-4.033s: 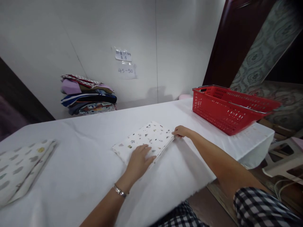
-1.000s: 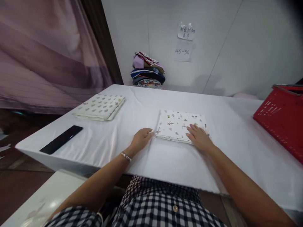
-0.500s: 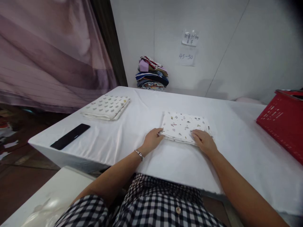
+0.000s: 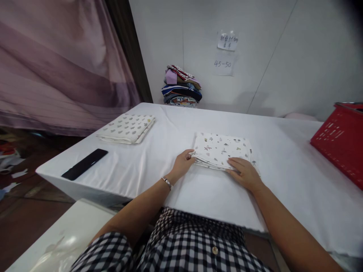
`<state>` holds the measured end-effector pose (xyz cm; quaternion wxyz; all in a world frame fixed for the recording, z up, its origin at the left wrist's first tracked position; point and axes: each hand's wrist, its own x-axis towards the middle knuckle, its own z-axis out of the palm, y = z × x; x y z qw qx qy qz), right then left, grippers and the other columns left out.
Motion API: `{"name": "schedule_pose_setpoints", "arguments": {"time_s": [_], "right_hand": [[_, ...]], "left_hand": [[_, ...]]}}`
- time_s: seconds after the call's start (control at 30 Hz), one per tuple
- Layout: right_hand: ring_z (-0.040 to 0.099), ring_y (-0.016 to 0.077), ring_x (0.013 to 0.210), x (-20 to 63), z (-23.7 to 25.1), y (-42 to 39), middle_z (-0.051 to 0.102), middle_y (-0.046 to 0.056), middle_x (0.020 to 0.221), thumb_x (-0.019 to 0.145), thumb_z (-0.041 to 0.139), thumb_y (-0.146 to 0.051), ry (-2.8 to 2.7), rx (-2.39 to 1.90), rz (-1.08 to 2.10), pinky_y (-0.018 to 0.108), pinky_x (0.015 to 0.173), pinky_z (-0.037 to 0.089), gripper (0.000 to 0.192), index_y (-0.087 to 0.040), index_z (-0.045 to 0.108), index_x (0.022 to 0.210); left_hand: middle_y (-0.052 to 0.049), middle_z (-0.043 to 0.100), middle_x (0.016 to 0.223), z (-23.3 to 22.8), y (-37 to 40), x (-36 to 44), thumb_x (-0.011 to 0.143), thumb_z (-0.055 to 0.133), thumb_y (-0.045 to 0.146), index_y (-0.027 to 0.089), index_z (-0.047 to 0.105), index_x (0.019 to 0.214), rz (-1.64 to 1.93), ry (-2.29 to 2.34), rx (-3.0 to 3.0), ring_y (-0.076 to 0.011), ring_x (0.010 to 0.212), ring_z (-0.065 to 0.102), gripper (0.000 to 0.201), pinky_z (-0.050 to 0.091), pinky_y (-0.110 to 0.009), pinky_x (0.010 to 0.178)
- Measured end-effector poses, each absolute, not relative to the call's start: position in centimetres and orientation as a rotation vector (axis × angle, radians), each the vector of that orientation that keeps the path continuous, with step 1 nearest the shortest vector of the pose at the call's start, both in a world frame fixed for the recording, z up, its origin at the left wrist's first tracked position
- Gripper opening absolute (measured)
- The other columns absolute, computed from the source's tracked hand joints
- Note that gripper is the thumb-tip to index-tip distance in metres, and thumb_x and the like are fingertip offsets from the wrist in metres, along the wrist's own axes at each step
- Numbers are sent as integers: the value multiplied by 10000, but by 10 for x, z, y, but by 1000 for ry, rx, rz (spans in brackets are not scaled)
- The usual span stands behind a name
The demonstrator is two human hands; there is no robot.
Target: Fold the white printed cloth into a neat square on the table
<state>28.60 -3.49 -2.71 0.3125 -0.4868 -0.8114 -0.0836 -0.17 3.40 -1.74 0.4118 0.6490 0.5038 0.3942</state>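
A folded white cloth (image 4: 218,145) with small printed motifs lies on the white-covered table (image 4: 170,132) in front of me. Its near left corner is pinched by my left hand (image 4: 183,163), with the layers slightly lifted there. My right hand (image 4: 245,173) holds the near edge toward the right, fingers on top and thumb at the edge. Several layers show along the near side. Off to the left sits another folded white cloth (image 4: 127,128) with grey leaf-like prints, apart from both hands.
A black phone (image 4: 85,164) lies near the table's left edge. At the right stands a red plastic basket (image 4: 340,143). Folded fabrics (image 4: 181,88) are piled beyond the far edge, by a wall with paper signs (image 4: 224,65). A pinkish curtain (image 4: 62,68) hangs at left.
The left hand has raised the cloth's near left corner a little, and its layers fan apart. The right hand's thumb has come to the near edge.
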Motion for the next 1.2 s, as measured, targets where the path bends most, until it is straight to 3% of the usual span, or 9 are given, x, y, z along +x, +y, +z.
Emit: {"name": "schedule_pose_setpoints", "arguments": {"time_s": [0.23, 0.4, 0.67, 1.0, 1.2], "right_hand": [[572, 234, 1045, 289, -30, -35, 622, 72, 1140, 813, 580, -384, -2160, -1319, -211, 437, 889, 480, 340, -235, 600, 1117], [564, 238, 1055, 288, -28, -35, 610, 68, 1157, 803, 589, -403, -2185, -1330, -205, 436, 894, 478, 368, -252, 581, 1138], [573, 233, 1032, 286, -28, -36, 619, 59, 1132, 811, 578, -361, -2141, -1308, -197, 439, 887, 485, 335, -266, 575, 1132], [614, 214, 910, 280, -21, -35, 667, 82, 990, 852, 520, -302, -2070, -1235, -218, 383, 788, 523, 238, -206, 616, 1046], [613, 224, 913, 279, -21, -36, 668, 84, 997, 862, 494, -310, -2075, -1302, -200, 397, 797, 512, 251, -206, 608, 1060]], "left_hand": [[-18, 636, 896, -20, 36, -14, 683, 557, 171, 175, 522, 1184, 935, 1117, 1652, -106, 732, 548, 502, 438, -236, 707], [7, 617, 908, -15, 25, -12, 714, 542, 197, 247, 466, 1271, 784, 1339, 1993, -130, 763, 559, 564, 448, -254, 743], [-18, 619, 974, -13, 22, -7, 715, 519, 154, 224, 387, 1331, 774, 1412, 2086, -158, 839, 575, 634, 458, -279, 799], [-27, 610, 1078, -13, 28, -1, 756, 540, 204, 251, 414, 1311, 922, 1388, 2059, -174, 987, 554, 571, 443, -309, 866], [-26, 649, 997, -11, 34, 5, 787, 537, 282, 230, 474, 1265, 883, 1424, 2009, -178, 895, 584, 485, 444, -307, 821]]}}
